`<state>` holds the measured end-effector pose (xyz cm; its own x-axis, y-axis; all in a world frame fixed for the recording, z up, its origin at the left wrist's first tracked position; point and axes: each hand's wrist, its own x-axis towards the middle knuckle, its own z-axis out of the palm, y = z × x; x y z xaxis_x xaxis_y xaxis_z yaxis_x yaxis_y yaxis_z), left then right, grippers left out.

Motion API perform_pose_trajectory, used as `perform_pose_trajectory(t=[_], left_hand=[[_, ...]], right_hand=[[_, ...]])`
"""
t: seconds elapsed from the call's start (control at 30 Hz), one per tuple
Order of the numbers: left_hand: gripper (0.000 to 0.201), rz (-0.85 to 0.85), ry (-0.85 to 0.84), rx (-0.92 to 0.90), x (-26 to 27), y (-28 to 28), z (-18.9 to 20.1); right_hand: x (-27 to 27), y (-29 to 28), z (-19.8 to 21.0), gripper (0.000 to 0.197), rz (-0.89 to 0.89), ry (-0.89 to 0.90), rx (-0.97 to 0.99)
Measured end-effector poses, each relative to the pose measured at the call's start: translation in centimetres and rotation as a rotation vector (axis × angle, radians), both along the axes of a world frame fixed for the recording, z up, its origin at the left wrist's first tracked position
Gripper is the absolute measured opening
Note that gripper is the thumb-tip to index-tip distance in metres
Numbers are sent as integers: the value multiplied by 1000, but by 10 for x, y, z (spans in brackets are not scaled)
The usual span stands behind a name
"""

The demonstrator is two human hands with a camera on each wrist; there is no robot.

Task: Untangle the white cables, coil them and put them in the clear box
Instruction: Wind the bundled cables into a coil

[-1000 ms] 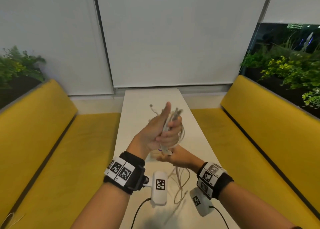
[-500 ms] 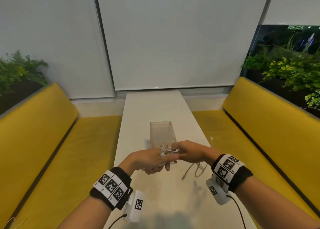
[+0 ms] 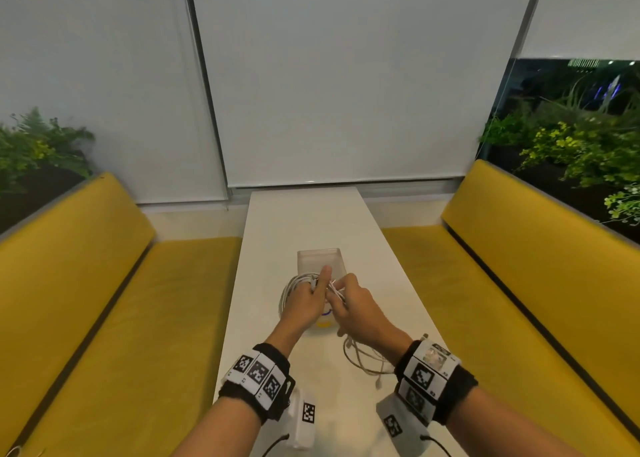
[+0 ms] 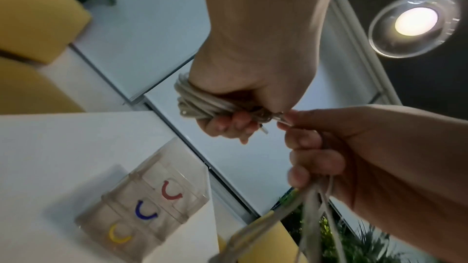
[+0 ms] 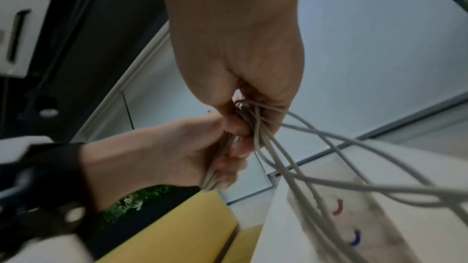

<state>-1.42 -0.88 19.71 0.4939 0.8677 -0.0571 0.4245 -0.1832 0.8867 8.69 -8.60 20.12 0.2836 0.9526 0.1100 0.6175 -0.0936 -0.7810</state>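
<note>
My left hand [image 3: 306, 299] grips a coiled white cable [image 3: 289, 288] wound round its fingers [image 4: 228, 125], held above the near end of the clear box [image 3: 318, 257]. The coil [image 4: 197, 103] shows plainly in the left wrist view. My right hand [image 3: 349, 302] pinches the cable's loose end [image 3: 334, 288] beside the left fingers and also holds several loose white cable strands [image 5: 329, 167]. Those strands hang down to a tangle [image 3: 367, 359] on the white table [image 3: 391, 283]. The clear box [image 4: 152, 205] has red, blue and yellow arcs on its bottom.
The narrow white table runs away from me between two yellow benches [image 3: 104, 300] [image 3: 519, 283]. White blinds [image 3: 346, 75] close the far end. Plants [image 3: 571, 145] stand behind the right bench and at the far left. A lamp [image 4: 415, 19] hangs overhead.
Both hands have come down from chest height to just above the box. The cable is now wound as a coil on my left hand, and the right hand has moved up close to it.
</note>
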Motion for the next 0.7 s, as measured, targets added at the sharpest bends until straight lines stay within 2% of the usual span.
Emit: perform_pose_trajectory(t=[0.1, 0.2, 0.3, 0.43, 0.5, 0.57, 0.63, 0.7], left_hand=[[61, 80, -134, -215, 9, 3, 6], [58, 173, -331, -341, 13, 5, 12], [43, 201, -478, -368, 13, -4, 30], [41, 140, -674, -322, 12, -3, 50], [44, 62, -802, -358, 9, -3, 60], [47, -83, -912, -470, 6, -4, 69], [48, -286, -973, -607, 1, -6, 75], [47, -558, -950, -718, -5, -11, 80]], right_hand=[[-8, -4, -4, 11, -6, 80, 72], [-9, -6, -1, 13, 27, 196, 118], [-10, -7, 6, 16, 94, 359, 142], [-19, -13, 7, 20, 194, 348, 154], [-18, -14, 4, 37, 246, 384, 117], [-16, -15, 6, 50, 296, 492, 35], [-11, -15, 9, 45, 371, 670, -61], [-2, -14, 18, 31, 430, 713, -135]])
